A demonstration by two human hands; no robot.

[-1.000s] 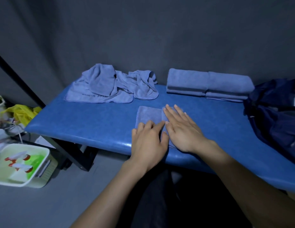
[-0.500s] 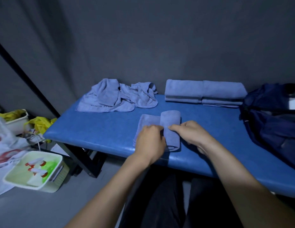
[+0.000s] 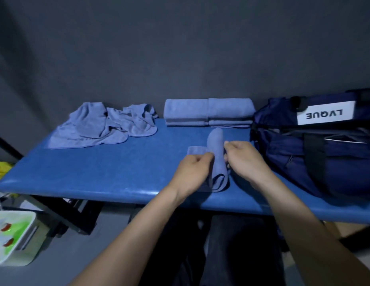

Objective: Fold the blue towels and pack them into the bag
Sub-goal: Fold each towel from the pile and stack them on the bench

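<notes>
Your left hand (image 3: 192,172) and right hand (image 3: 245,162) are close together near the front edge of the blue table (image 3: 97,172). Both grip one small towel (image 3: 216,149). Your left fingers are curled on its left side, your right fingers pinch its right side. The middle of the towel stands up in a fold between your hands, w/ the near end curled in a loop on the table. A flat bit of it sticks out to the left, behind your left hand.

At the back of the table, in the middle, sits a neat stack (image 3: 208,112) of folded towels, 2 piles side by side, touching. It's just behind the towel you hold. To the left of the stack is a messy heap (image 3: 103,124) of towels, not folded yet, spread flat at its left end.

The dark blue bag (image 3: 316,149) sits on the right end of the table, just beside your right hand. It has a white label (image 3: 325,115) w/ upside-down letters, "LVQUE". Can't tell if the bag's top is open.

Down on the floor at the left is a white tub (image 3: 12,238) w/ green, red & white stuff in it. Something yellow (image 3: 1,169) shows past the table's left end. The wall behind is dark grey.
</notes>
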